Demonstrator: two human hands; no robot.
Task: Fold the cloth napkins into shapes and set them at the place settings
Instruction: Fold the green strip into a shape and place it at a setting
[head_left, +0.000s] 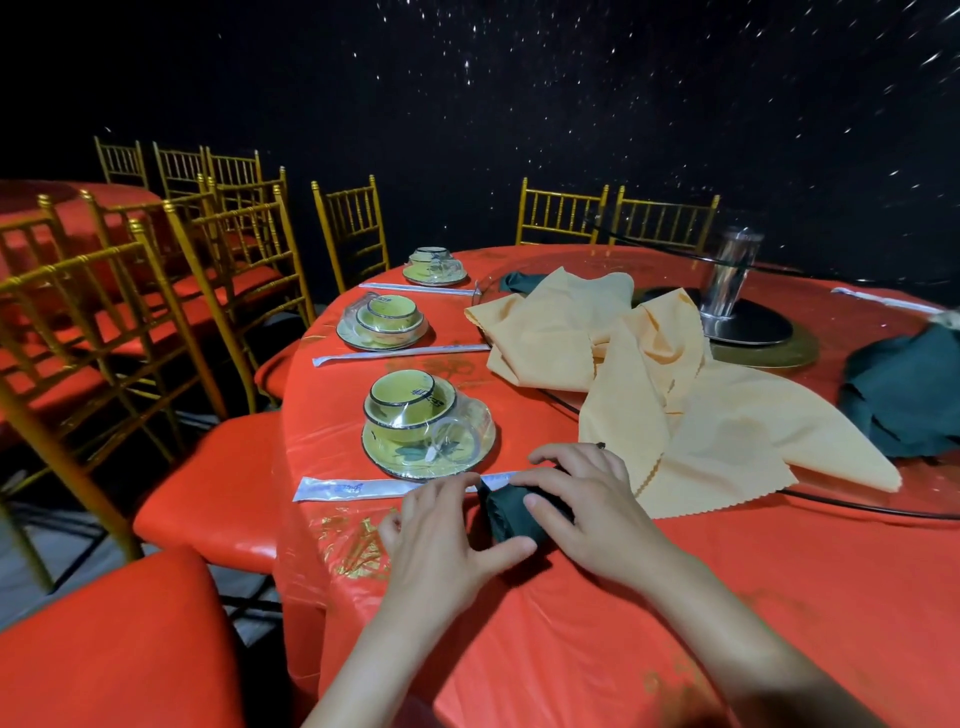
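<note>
Dark-green folded cloth napkin (506, 514) sits on the red tablecloth (779, 597) between my hands. My right hand (584, 501) grasps it, fingers curled over its top. My left hand (441, 532) is relaxed, thumb pressing its near edge; pale-yellow cloth napkins (727, 441) lie just beyond my right hand.

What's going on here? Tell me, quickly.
A person is folding a dark green napkin at the near edge of the red table: the right hand grips it, the left hand presses its side with the thumb. Yellow napkins lie loose on the glass turntable. The nearest place setting has no napkin yet.
</note>
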